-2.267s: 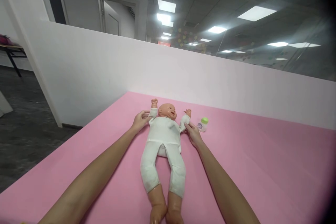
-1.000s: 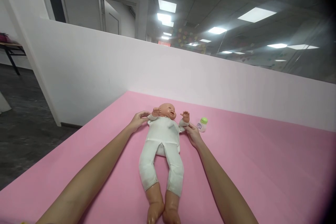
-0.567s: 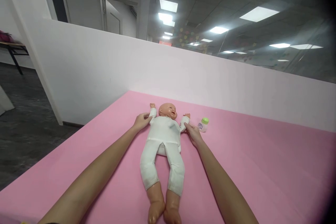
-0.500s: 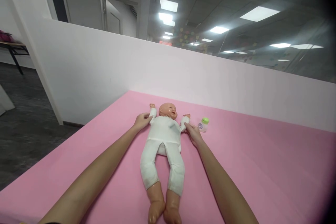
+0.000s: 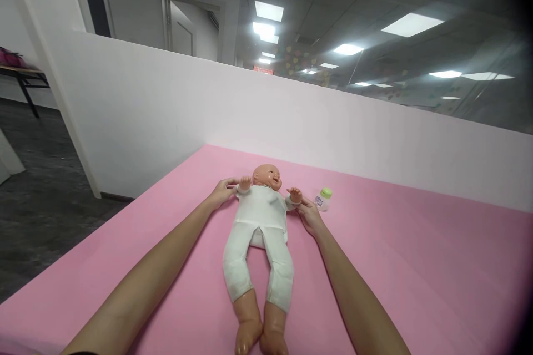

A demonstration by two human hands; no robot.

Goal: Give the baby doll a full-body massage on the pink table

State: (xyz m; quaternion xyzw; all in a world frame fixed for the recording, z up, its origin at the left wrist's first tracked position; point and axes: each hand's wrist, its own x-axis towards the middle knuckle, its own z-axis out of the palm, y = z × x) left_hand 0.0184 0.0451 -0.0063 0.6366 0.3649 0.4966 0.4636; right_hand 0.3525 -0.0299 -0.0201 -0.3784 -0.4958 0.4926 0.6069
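Both hands, left hand (image 5: 221,193) and right hand (image 5: 308,214), pinch the doll (image 5: 260,233) by its sleeved arms, looks light, floppy cloth body with hard plastic limbs.

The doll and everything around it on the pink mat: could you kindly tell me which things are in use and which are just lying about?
In use:
doll, lying face up
left hand at one doll arm
right hand at the other arm

Lying about:
green-capped bottle
pink mat

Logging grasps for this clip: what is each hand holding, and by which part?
Both hold the baby doll by its arms: the left hand at the sleeve by one wrist, the right hand at the other. The small bottle lies untouched.
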